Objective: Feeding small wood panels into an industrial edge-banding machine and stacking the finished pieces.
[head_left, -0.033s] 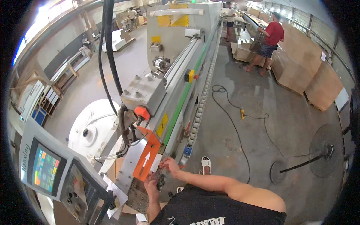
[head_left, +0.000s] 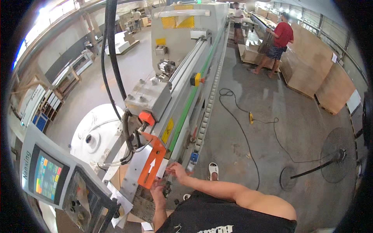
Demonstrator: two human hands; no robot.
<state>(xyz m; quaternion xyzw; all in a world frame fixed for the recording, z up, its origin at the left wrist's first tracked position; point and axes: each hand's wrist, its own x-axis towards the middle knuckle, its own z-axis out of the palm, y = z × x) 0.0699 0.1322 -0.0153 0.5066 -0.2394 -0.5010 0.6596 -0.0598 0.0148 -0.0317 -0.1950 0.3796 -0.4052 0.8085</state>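
Observation:
A long grey machine with a green stripe (head_left: 182,89) runs away from me. At its near end sits an orange guard plate with a white arrow (head_left: 152,165). My left hand (head_left: 158,189) reaches up just below that plate and touches the dark mechanism at the machine's end; its fingers are partly hidden. My right hand (head_left: 176,169) rests on the machine's edge beside the plate, fingers loosely spread, next to a small white piece (head_left: 162,168). I cannot make out anything held in either hand.
A control panel with a coloured screen (head_left: 46,176) stands at my left. Black hoses (head_left: 110,58) hang over a white drum (head_left: 97,132). A cable (head_left: 237,120) and floor fan (head_left: 334,155) lie to the right. A person in red (head_left: 281,39) stands by stacked boards (head_left: 311,66).

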